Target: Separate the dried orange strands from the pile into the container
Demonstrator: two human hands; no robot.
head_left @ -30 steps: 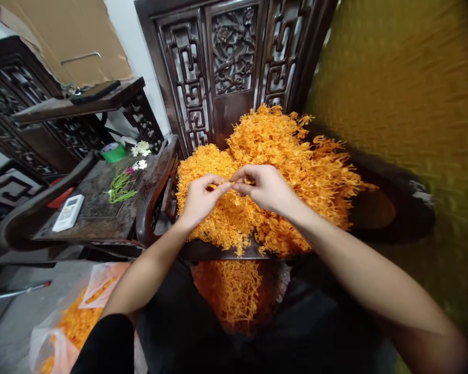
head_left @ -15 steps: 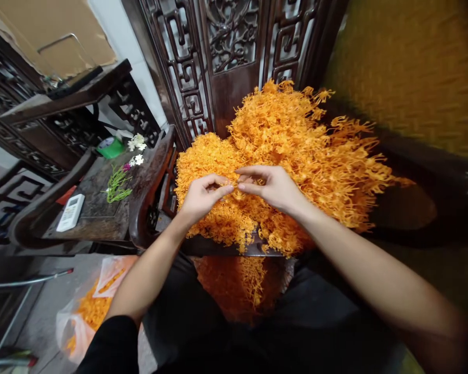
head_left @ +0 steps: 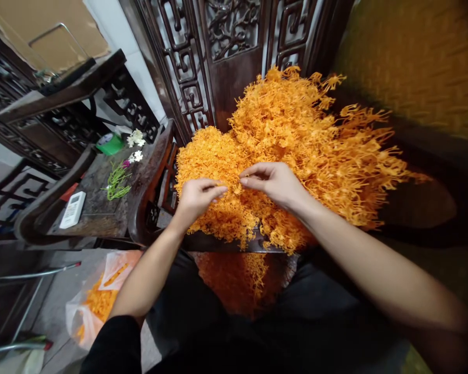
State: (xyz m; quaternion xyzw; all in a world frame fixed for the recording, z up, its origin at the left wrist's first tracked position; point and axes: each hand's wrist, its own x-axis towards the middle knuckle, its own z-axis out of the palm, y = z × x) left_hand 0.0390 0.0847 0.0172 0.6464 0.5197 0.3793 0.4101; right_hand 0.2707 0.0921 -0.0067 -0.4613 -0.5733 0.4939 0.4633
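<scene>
A large heap of orange, stringy, flower-like pieces with curled ends (head_left: 284,124) rises in front of me, with a finer, shorter-looking orange mound (head_left: 206,156) at its left. Above that mound, my left hand (head_left: 197,200) is closed in a pinch, and a small orange piece shows at its fingertips. My right hand (head_left: 278,182) is closed too, thumb and fingertips together in front of the big heap; what it holds, if anything, is too small to make out. A short gap separates the two hands' fingertips.
On the dark wooden seat (head_left: 97,228) to the left lie a white remote control (head_left: 72,210), green tape (head_left: 109,144), white flowers (head_left: 135,138) and green stems (head_left: 117,184). A plastic bag (head_left: 78,311) with orange pieces sits on the floor. Carved wooden panels (head_left: 242,78) stand behind.
My hands, whose fingertips were nearly touching, have moved apart: the left slightly left, the right slightly up. The view has shifted a little.
</scene>
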